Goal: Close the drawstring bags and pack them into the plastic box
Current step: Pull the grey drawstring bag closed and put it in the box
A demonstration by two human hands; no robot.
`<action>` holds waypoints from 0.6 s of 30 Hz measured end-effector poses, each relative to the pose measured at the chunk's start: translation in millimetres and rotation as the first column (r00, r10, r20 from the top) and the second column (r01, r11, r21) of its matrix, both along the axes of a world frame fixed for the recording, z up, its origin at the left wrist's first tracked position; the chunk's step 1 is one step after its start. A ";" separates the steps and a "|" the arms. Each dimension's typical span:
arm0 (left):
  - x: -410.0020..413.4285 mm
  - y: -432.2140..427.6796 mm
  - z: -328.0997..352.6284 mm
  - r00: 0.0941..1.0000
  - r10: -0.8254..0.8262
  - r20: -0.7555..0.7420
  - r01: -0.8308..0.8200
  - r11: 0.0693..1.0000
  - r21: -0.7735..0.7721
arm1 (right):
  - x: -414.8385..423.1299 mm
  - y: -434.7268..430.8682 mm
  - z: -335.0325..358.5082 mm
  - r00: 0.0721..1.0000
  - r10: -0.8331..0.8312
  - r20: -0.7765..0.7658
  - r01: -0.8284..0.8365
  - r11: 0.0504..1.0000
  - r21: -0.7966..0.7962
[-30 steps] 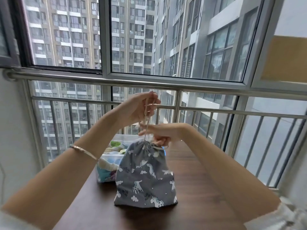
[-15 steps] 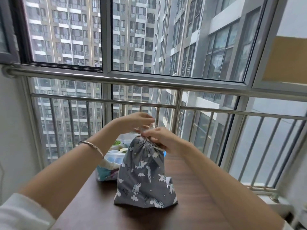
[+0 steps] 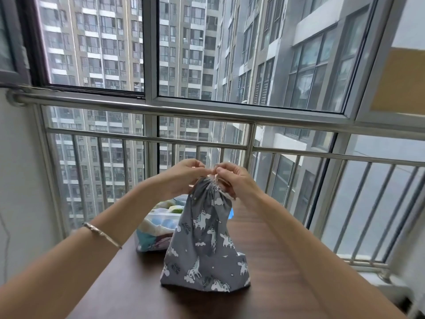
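Note:
A grey drawstring bag (image 3: pixel 205 245) printed with white unicorns stands upright on the dark wooden table (image 3: pixel 271 261). Its mouth is gathered tight at the top. My left hand (image 3: pixel 181 178) and my right hand (image 3: pixel 232 179) meet just above that gathered neck, and both pinch the thin pale drawstring between their fingertips. Behind the bag, to its left, stands a clear plastic box (image 3: pixel 153 229) with several coloured cloth bags inside; the grey bag hides its right part.
A steel railing (image 3: pixel 207 113) and barred window run right behind the table's far edge. A white wall (image 3: pixel 20 192) closes the left side. Bare tabletop lies in front of the bag and to its right.
My left hand came down from holding the string high above the bag. Both hands now meet at the cinched neck, and the bag has straightened a little.

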State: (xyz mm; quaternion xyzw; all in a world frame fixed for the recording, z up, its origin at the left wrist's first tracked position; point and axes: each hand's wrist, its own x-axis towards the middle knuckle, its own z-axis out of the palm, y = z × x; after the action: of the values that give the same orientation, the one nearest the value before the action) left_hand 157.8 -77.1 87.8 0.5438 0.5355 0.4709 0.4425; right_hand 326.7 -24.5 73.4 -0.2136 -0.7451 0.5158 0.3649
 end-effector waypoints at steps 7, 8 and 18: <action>4.2 -4.2 3.3 0.976 -0.096 -0.195 0.075 0.991 -0.114 | -0.3 0.9 4.1 0.998 0.026 0.065 -0.024 0.999 -0.039; 5.2 -5.8 4.4 0.969 -0.153 -0.192 0.134 0.985 -0.112 | 0.0 0.9 4.3 0.997 0.031 0.073 -0.029 0.999 -0.034; 8.4 -12.9 4.3 0.932 -0.255 -0.259 0.233 0.966 -0.112 | 5.2 -3.6 14.7 0.984 -0.065 0.165 0.053 0.996 0.075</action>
State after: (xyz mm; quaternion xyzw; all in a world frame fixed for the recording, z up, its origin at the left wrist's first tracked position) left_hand 166.3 -90.0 92.2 0.6476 0.5375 0.3117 0.4411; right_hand 331.9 -28.1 88.1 -0.2652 -0.7839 0.4587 0.3237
